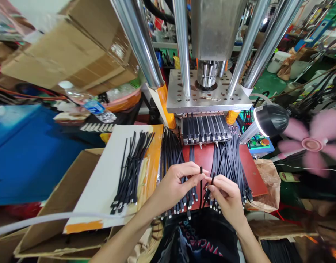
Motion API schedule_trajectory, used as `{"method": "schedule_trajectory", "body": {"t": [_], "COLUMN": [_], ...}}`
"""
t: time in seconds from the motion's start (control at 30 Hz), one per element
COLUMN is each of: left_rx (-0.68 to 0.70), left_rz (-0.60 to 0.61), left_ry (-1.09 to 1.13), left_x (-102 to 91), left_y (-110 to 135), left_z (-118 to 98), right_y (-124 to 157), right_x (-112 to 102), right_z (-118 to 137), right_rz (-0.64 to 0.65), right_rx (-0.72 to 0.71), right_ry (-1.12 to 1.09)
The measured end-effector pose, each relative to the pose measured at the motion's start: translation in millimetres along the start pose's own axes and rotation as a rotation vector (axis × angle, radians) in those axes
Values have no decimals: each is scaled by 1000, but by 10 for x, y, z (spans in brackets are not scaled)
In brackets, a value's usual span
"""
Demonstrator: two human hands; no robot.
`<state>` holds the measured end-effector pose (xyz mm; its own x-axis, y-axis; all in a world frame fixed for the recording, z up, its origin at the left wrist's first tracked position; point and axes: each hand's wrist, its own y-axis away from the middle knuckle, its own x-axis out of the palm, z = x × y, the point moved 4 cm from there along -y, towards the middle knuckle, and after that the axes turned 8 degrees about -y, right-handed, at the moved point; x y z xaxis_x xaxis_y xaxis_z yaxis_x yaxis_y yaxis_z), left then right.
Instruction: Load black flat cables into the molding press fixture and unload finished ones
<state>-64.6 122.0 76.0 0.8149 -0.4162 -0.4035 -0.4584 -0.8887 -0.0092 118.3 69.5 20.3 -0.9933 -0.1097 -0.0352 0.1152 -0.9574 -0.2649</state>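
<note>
Cable (201, 188) stands pinched between thumb and fingers of the left hand (179, 180), and the right hand (225, 190) grips a dark cable end (213, 179) just beside it, both above the near part of the red board (203, 156). We cannot tell whether these belong to one length or two. We judge a mix-up the chief risk: the right pile (229, 157) lies close by the right hand, the left pile (170, 149) beyond the left, and a dropped piece could vanish among similar ones. We note a narrow pinch, so a thin, flexible strip could twist or slip if the fingertips loosen. Loose plugs (189, 216) crowd the near edge, where a passing wrist could drag them off. Leads lie across the tray (207, 141) under the press plate (187, 104); we consider crushed fingers or damaged wires possible should the plate descend while a hand reaches in or a lead sits crooked.
</note>
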Motion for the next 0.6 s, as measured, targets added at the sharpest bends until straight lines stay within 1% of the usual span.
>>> {"method": "schedule_trajectory", "body": {"t": [0.1,0.23,0.3,0.37,0.43,0.5,0.53,0.57,0.6], "left_rx": [15,57,99,141,155,145,137,127,118], "left_rz": [-14,-48,-73,-155,-293,-415,-449,-465,-480], "left_ry": [-20,-89,-143,-211,-278,-347,-385,-421,-447], "left_x": [-22,-33,-46,-113,-238,-379,-439,-489,-534], "left_y": [6,-1,-39,-128,-277,-489,-617,-756,-901], "left_z": [-8,-24,-13,38,149,313,407,505,600], "right_y": [-96,-243,-282,-257,-161,-37,0,-5,-66], "right_x": [37,149,208,276,361,423,421,386,316], "right_z": [30,85,48,-57,-214,-353,-387,-390,-365], "right_rz": [-18,-34,-27,7,109,262,338,401,444], "right_rx": [14,20,58,140,293,491,576,627,637], "right_ry": [-42,3,7,9,-19,-95,-130,-142,-123]}}
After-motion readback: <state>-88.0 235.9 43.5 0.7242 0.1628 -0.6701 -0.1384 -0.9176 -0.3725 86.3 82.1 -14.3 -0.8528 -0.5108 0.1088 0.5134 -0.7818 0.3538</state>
